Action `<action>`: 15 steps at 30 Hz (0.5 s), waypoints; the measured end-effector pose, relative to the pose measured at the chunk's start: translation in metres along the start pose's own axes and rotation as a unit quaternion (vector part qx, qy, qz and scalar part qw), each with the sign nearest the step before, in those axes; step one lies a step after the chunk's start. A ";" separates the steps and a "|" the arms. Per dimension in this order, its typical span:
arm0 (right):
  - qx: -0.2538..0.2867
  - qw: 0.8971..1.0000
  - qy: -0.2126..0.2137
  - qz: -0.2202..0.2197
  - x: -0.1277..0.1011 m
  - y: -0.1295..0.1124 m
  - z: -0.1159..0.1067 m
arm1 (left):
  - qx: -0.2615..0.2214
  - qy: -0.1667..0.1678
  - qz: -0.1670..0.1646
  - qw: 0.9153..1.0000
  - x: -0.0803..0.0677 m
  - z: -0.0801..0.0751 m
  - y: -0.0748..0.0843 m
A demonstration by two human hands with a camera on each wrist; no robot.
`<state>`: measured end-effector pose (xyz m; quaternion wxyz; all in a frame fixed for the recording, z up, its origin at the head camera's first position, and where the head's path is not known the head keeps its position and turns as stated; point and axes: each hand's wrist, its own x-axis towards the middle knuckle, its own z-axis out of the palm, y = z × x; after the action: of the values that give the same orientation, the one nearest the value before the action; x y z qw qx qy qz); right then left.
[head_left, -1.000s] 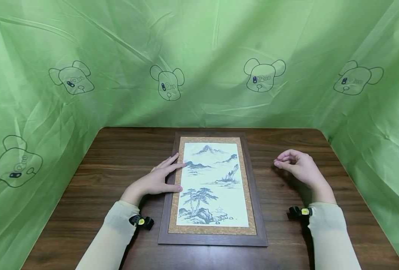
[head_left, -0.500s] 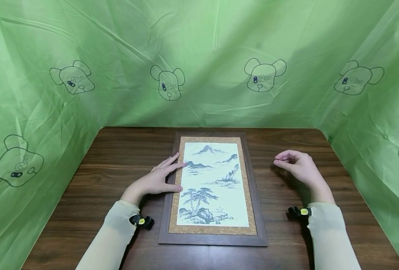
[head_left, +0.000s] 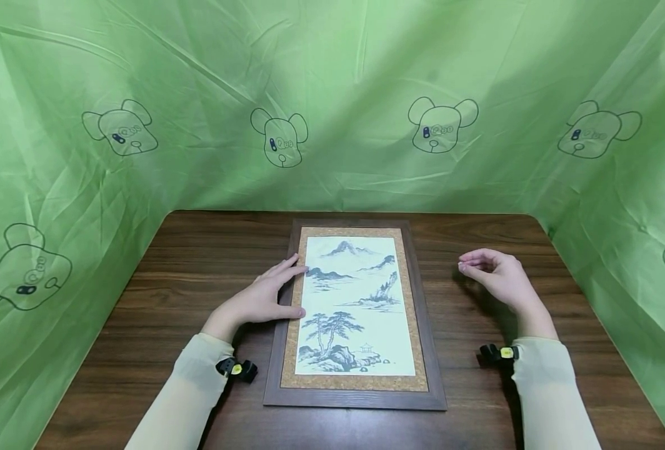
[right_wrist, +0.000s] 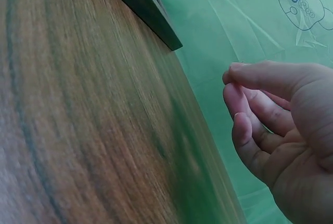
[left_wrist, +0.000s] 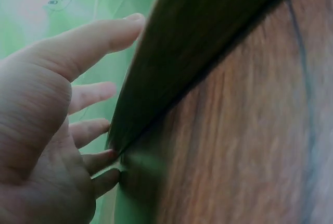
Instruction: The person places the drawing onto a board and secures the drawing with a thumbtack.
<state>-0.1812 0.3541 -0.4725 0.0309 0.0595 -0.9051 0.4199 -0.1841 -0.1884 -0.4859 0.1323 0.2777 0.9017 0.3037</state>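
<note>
A framed picture [head_left: 357, 312] lies flat in the middle of the table [head_left: 186, 275], its long sides running away from the person, its far end close to the green cloth [head_left: 332, 94] that walls the table on three sides. Inside the dark wooden frame is a cork-coloured border around an ink landscape of mountains, pines and a small pavilion.

The left hand [head_left: 262, 297] rests on the frame's left long side, about halfway along it. Its fingers [head_left: 287, 270] are straight and spread, reaching over the frame onto the border, and the thumb lies across the frame nearer the person. In the left wrist view the fingers [left_wrist: 93, 91] are straight against the dark edge of the frame [left_wrist: 182, 62].

The right hand [head_left: 492, 275] hovers above the table, to the right of the picture and clear of it, holding nothing. Its fingers [right_wrist: 255, 109] are loosely curled, tips pointing toward the frame. In the right wrist view a corner of the frame [right_wrist: 151, 13] lies well beyond the fingertips.
</note>
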 end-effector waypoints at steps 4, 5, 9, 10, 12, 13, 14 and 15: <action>-0.005 1.000 0.014 0.000 -0.002 -0.004 -0.001 | 0.000 0.010 0.015 1.000 0.002 0.001 0.005; -0.001 1.000 0.017 -0.003 -0.002 -0.005 -0.002 | 0.000 0.011 0.020 1.000 0.003 0.002 0.006; 0.004 1.000 0.029 -0.010 -0.003 -0.008 -0.002 | 0.004 0.004 0.021 1.000 0.004 0.005 0.008; 0.002 0.999 0.031 -0.009 -0.002 -0.008 -0.001 | 0.007 0.002 0.020 1.000 0.004 0.005 0.008; -0.003 0.999 0.031 -0.005 -0.002 -0.007 -0.001 | 0.010 -0.002 0.017 1.000 0.004 0.006 0.008; -0.007 1.000 0.028 -0.002 -0.002 -0.007 -0.001 | 0.010 -0.003 0.018 1.000 0.004 0.006 0.009; -0.012 1.000 0.023 0.001 -0.002 -0.006 -0.001 | 0.011 -0.005 0.019 1.000 0.004 0.006 0.009; -0.018 1.000 0.018 0.004 -0.002 -0.005 -0.001 | 0.011 -0.006 0.019 1.000 0.004 0.006 0.009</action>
<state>-0.1783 0.3519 -0.4685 0.0462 0.0478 -0.9122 0.4042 -0.1810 -0.1775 -0.4853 0.1287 0.2982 0.8988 0.2943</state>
